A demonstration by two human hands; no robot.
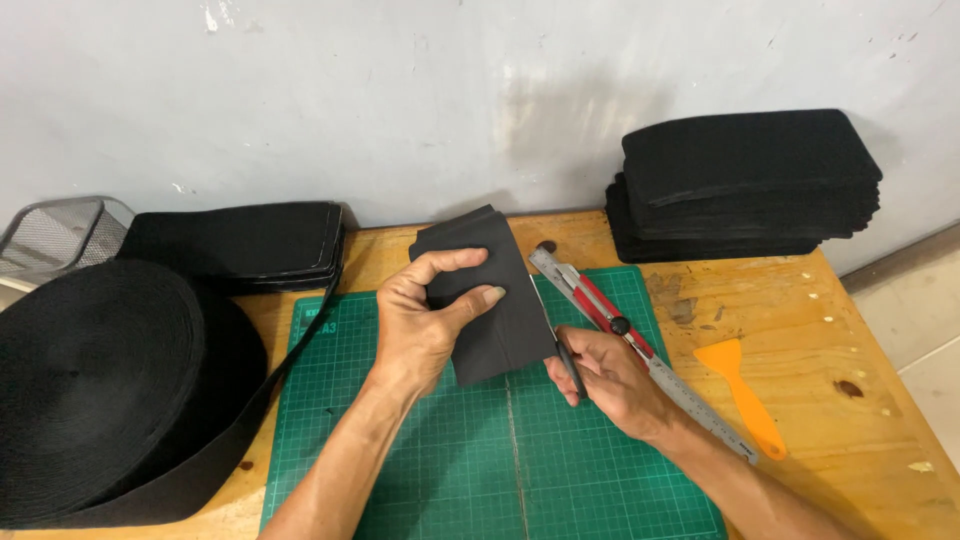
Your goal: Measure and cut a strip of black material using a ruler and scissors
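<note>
Black fabric piece (497, 300) sits lifted off the green cutting mat (420, 450), near the centre of the worktop (850, 340), its long axis running from about 11 o'clock down to 5 o'clock. The left hand (425, 320) is on it – thumb and fingers (455, 262) closed narrowly, pinching the piece's left edge – so the fabric lies at 3 o'clock from that hand. The right hand (610, 378) is at the fabric's lower right corner, roughly 4 o'clock from the piece, fingers curled shut around a thin dark knife or cutter (570, 365) whose tip meets the fabric's right edge. Just beyond that hand, at 1 o'clock, lies a metal ruler (690, 395) with a red utility knife (612, 305) resting on it. An orange scraper (742, 390) lies well apart at 3 o'clock – a big roll of black webbing (110, 390) at 9 o'clock, stacks of black pieces (745, 185) at 1 o'clock and another stack (240, 240) at 10 o'clock
</note>
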